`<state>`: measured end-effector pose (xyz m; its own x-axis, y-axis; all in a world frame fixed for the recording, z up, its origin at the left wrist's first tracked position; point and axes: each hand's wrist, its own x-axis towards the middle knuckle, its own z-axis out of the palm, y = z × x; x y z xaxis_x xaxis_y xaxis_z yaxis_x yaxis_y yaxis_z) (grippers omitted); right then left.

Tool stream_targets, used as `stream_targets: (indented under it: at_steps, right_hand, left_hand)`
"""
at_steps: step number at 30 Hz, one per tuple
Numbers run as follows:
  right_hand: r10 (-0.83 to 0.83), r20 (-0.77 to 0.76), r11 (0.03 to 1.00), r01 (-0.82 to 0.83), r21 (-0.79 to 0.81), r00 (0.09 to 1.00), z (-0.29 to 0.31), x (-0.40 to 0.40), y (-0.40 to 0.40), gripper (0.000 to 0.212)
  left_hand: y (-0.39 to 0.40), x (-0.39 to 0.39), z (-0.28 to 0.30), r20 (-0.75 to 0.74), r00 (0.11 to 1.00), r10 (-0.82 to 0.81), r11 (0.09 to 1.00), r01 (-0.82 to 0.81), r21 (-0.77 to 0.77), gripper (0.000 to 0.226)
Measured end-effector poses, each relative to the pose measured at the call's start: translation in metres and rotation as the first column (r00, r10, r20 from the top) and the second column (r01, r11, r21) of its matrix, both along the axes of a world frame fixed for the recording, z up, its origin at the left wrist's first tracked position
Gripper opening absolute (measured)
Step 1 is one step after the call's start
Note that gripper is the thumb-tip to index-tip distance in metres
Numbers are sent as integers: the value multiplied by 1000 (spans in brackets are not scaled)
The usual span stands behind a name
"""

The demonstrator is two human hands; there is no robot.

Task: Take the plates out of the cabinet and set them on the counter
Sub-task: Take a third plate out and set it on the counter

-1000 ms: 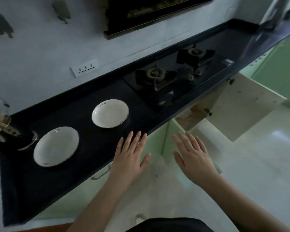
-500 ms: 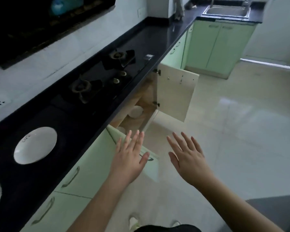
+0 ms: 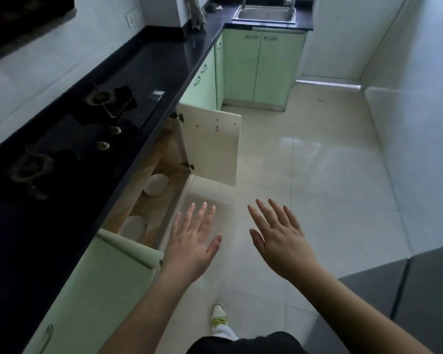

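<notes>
Both empty hands, left hand [image 3: 189, 249] and right hand [image 3: 281, 241], fingers spread wide, are held before the open cabinet [image 3: 149, 200]; a plate [image 3: 156, 184] at ten o'clock must likely be reached next.

Dim, cool daylight is falling from the far right, glaring off the glossy floor tiles [image 3: 304, 154]. The black worktop [image 3: 36, 238] is sinking into near-black shadow. Wide-angle distortion is bending straight lines at the edges; detail is looking soft throughout.
</notes>
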<state>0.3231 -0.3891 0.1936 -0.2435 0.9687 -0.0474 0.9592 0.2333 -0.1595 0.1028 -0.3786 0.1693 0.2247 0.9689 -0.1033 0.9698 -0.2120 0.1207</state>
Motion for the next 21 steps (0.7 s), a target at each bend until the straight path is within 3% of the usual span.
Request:
stream_targets:
  at_steps: [11,21]
  right_hand:
    - [-166,52,986,166,3,985,-6,29,66,60]
    - [-186,-37,983,185,-16,982,-28,98,160,60]
  left_hand:
    - [104,34,-7,-5,983,-184,983,184,0,66]
    - [188,99,-16,-35,990,-135,991,135,-18,65]
